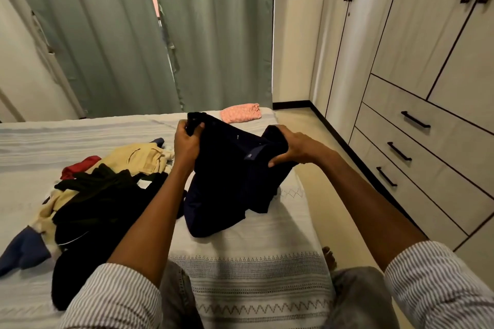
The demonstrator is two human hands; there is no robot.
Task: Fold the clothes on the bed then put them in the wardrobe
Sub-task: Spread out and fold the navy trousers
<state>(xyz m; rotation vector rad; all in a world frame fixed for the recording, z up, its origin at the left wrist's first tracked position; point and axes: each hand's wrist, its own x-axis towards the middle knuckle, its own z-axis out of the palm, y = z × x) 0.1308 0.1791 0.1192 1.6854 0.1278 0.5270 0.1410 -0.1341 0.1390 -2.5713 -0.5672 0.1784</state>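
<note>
A dark navy garment (230,184) hangs in front of me above the bed (254,270), its lower end resting on the sheet. My left hand (187,141) grips its upper left edge and my right hand (291,148) grips the upper right part. Left of it lies a loose pile of clothes (88,195): black, cream, red and blue pieces. A folded pink garment (242,113) sits at the far edge of the bed. The wardrobe (427,88) stands to the right with its doors closed.
Grey-green curtains (120,35) hang behind the bed. The wardrobe has several drawers (417,141) with black handles below its doors. A strip of pale floor (334,168) runs between bed and wardrobe. My knees and one bare foot (330,258) show at the bottom.
</note>
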